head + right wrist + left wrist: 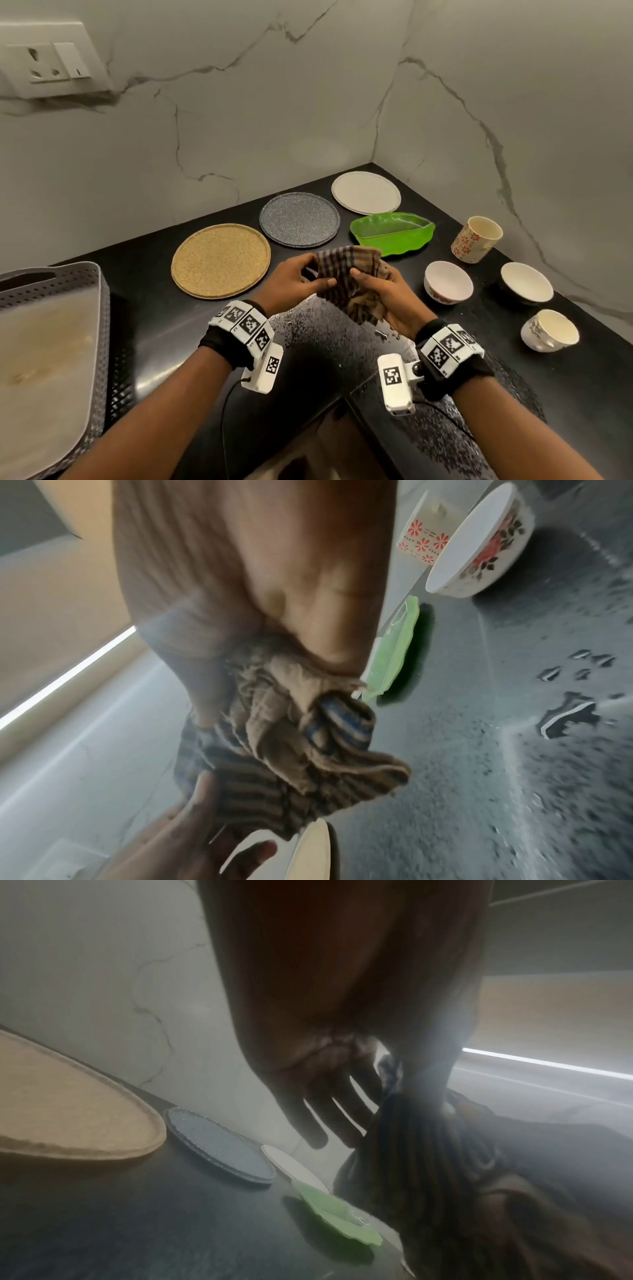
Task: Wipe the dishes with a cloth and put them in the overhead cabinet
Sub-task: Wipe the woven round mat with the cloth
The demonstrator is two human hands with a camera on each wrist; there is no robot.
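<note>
Both hands hold a brown checked cloth (346, 274) above the black counter (308, 359). My left hand (301, 277) pinches its left edge with thumb and fingers. My right hand (383, 294) grips the bunched lower part (291, 737). Behind them lie a tan round plate (221, 260), a speckled grey plate (299, 219), a cream plate (365, 192) and a green leaf-shaped dish (397, 231). To the right stand a floral cup (476, 239), a floral bowl (448, 281), a dark bowl with a white inside (525, 282) and a white cup (549, 329).
A grey perforated tray (51, 363) sits at the left edge of the counter. Water drops (565, 715) lie on the counter near my right hand. Marble walls (239, 120) close the corner behind the dishes, with a wall socket (48, 61) at upper left.
</note>
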